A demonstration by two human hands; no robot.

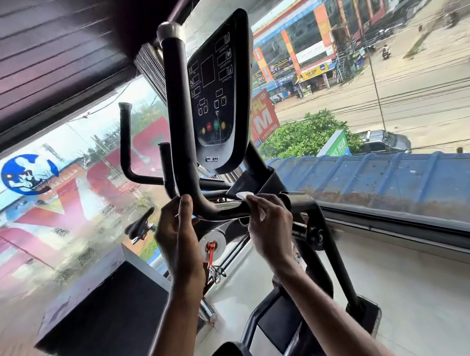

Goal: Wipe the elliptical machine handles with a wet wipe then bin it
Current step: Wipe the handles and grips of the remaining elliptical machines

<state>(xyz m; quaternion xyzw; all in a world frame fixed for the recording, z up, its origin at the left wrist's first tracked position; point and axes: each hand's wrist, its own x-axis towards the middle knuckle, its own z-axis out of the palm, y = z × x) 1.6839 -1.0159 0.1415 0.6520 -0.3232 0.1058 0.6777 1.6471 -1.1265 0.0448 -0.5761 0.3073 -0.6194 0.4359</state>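
The elliptical's black left handle (175, 101) rises to a grey cap and bends into a horizontal bar (222, 208) low in the middle. My left hand (177, 234) grips the bend of this handle, thumb up against it. My right hand (269, 227) holds a white wet wipe (244, 196) wrapped around the horizontal bar, just right of the bend. Only the wipe's edges show between and above my fingers.
The black console (218, 97) with coloured buttons stands right behind the handle. A second, smaller handle (126, 142) sits at the left. A big window shows a street and a blue roof. A dark box (104, 306) is lower left; a pedal arm (332, 250) runs lower right.
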